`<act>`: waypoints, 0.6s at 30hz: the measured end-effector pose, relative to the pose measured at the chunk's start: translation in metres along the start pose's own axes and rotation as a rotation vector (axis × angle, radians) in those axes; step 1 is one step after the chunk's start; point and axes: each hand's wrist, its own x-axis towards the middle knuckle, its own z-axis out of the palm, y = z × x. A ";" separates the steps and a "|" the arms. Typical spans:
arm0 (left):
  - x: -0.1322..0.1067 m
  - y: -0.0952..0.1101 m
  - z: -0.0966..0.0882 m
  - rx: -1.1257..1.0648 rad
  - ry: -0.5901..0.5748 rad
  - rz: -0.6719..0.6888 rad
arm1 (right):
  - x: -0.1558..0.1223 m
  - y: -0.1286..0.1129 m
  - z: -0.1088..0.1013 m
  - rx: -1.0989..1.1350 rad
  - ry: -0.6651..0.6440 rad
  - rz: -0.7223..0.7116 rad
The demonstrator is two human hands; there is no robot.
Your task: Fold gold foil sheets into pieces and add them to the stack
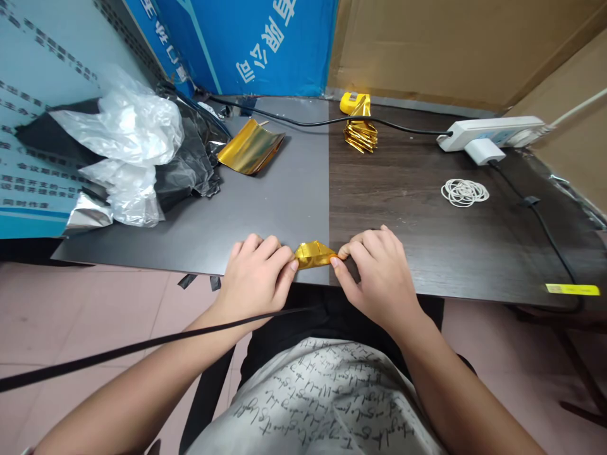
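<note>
At the front edge of the dark table, a small folded piece of gold foil paper point(313, 254) is stretched between my two hands. My left hand point(258, 268) pinches its left end between thumb and fingers. The right end is gripped the same way by my right hand point(377, 268). The piece has a boat-like shape, with a raised middle and narrow ends. Farther back on the left lies a curled stack of gold foil sheets point(250, 148). A pile of folded gold foil pieces point(361, 134) is at the back, near the middle.
Crumpled clear plastic point(137, 136) and black plastic bags point(187, 164) lie at the left. A yellow object point(348, 102) stands by the folded pile. White rubber bands point(465, 193), a power strip point(493, 131) and a black cable point(303, 122) are also on the table point(389, 202).
</note>
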 end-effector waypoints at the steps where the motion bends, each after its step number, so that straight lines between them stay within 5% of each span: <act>1: 0.000 0.001 0.001 0.035 0.006 -0.002 | 0.000 -0.001 0.000 -0.016 -0.004 0.004; 6: 0.000 0.004 0.004 0.219 0.035 -0.011 | 0.000 -0.005 0.003 -0.085 0.026 0.037; 18: 0.004 0.003 0.000 0.014 -0.047 -0.203 | 0.003 -0.007 0.006 -0.131 0.051 0.123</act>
